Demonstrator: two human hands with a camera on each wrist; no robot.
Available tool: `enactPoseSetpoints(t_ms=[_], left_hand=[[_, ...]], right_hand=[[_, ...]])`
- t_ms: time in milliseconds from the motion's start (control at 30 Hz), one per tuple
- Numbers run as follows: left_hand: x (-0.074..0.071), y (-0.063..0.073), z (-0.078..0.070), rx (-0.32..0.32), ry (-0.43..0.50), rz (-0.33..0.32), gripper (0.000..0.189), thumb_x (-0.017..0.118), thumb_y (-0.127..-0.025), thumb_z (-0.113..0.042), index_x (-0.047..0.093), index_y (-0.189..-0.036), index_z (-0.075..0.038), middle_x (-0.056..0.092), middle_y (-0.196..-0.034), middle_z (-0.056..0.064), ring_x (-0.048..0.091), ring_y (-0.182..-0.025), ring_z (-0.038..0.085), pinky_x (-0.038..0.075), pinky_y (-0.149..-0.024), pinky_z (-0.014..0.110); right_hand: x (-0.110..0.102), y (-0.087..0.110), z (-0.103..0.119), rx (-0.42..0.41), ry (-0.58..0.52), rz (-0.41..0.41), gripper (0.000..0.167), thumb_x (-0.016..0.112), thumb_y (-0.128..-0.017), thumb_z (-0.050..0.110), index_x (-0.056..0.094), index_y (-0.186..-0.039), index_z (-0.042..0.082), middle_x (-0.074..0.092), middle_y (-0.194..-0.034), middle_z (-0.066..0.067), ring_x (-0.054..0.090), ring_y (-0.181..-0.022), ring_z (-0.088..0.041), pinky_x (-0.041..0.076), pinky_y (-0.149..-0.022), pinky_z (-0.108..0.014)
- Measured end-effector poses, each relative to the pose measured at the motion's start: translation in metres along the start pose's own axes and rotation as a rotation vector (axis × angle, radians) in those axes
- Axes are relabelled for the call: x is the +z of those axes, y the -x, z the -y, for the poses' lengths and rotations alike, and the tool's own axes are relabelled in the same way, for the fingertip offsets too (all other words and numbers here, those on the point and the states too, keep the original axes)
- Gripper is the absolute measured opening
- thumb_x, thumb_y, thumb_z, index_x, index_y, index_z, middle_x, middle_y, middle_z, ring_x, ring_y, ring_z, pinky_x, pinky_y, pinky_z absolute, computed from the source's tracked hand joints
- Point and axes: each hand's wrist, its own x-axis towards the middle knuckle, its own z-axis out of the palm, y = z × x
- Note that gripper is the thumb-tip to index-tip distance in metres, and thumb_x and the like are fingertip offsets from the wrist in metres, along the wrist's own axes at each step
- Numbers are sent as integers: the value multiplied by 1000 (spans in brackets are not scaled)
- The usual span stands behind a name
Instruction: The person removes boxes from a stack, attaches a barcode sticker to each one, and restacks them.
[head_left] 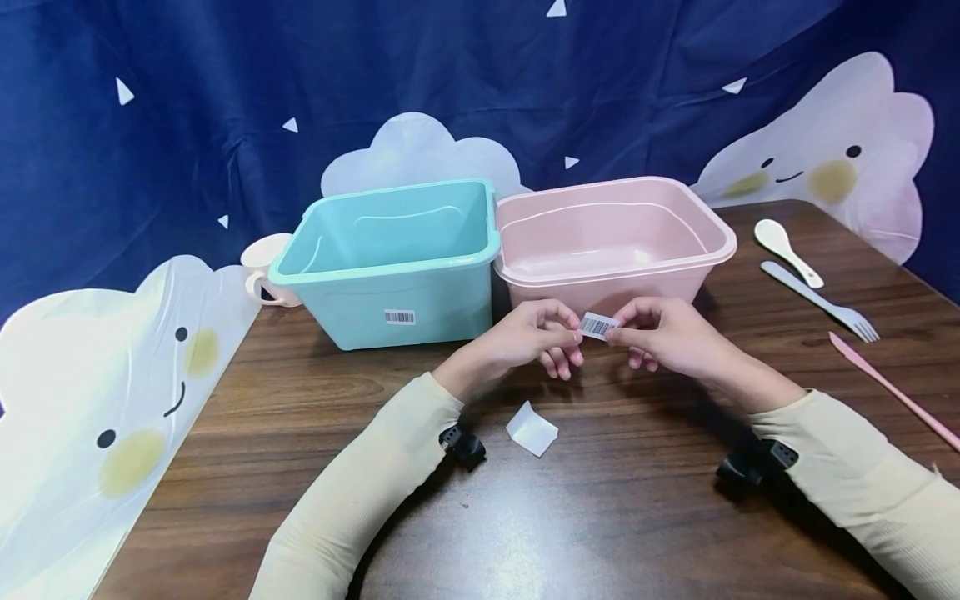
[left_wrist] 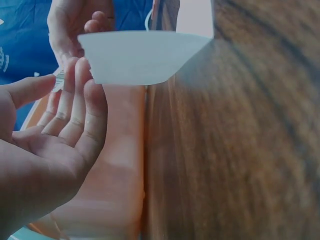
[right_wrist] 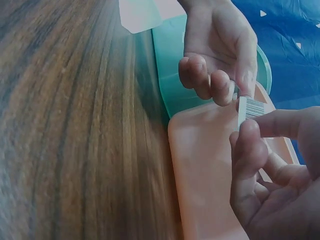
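Note:
A small white barcode sticker (head_left: 597,326) is stretched between both hands, in front of the pink basin (head_left: 615,287). My left hand (head_left: 536,333) pinches its left end between thumb and forefinger. At the other end, my right hand (head_left: 671,335) grips it by thumb and forefinger. In the right wrist view the sticker (right_wrist: 253,109) shows its black bars facing up, with the right thumb and finger on its near edge. A similar barcode label (head_left: 400,317) is on the front of the turquoise basin (head_left: 390,300). A creased piece of white paper (head_left: 532,429) lies on the table below the hands.
The two basins stand side by side at the back of the wooden table (head_left: 300,433). A pale pink mug (head_left: 268,267) is left of the turquoise one. At right lie a white spoon (head_left: 787,250), a pale fork (head_left: 821,302) and a pink knife (head_left: 892,390).

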Motion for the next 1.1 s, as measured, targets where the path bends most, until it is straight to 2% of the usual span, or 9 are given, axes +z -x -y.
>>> enactPoseSetpoints(t_ms=[200, 400, 500, 633, 833, 1100], left_hand=[[1, -1, 1, -32, -47, 12, 16, 56, -100, 0, 51, -114, 6, 67, -72, 7, 63, -55, 15, 53, -52, 25], [0, -3, 0, -68, -141, 30, 14, 57, -101, -3, 54, -112, 3, 67, -72, 7, 64, -55, 16, 52, -52, 24], [-1, -3, -2, -75, -202, 32, 15, 58, -101, -5, 55, -113, 3, 67, -73, 8, 64, -55, 16, 53, -52, 24], [-2, -3, -4, -96, -235, 35, 17, 58, -101, -8, 56, -114, 3, 67, -74, 9, 65, -56, 16, 53, -53, 25], [-3, 0, -5, -89, -232, 95, 32, 57, -102, -8, 53, -129, 8, 67, -75, 9, 66, -57, 17, 53, -55, 27], [-4, -3, -5, -84, -264, 157, 51, 60, -100, -11, 45, -148, -4, 69, -77, 11, 67, -60, 19, 56, -59, 30]], right_hand=[[-1, -1, -3, -36, 49, -34, 21, 71, -94, 13, 63, -102, -5, 66, -77, -5, 64, -57, -10, 53, -49, -29], [0, 0, -2, -65, 83, -67, 16, 72, -93, 10, 62, -97, -2, 69, -78, -13, 66, -55, -13, 54, -48, -30], [0, -1, -4, -86, 112, -94, 14, 72, -93, 9, 62, -97, -1, 69, -78, -15, 64, -54, -13, 52, -47, -30], [0, -4, -6, -85, 121, -113, 12, 71, -93, 7, 63, -97, -1, 68, -77, -15, 63, -53, -13, 51, -46, -29], [0, -8, -8, -69, 110, -125, 15, 71, -93, 9, 64, -99, -2, 69, -77, -13, 63, -54, -10, 52, -47, -28], [1, -10, -11, -36, 100, -143, 16, 66, -98, 12, 65, -104, -3, 72, -84, -17, 64, -54, -8, 53, -48, -28]])
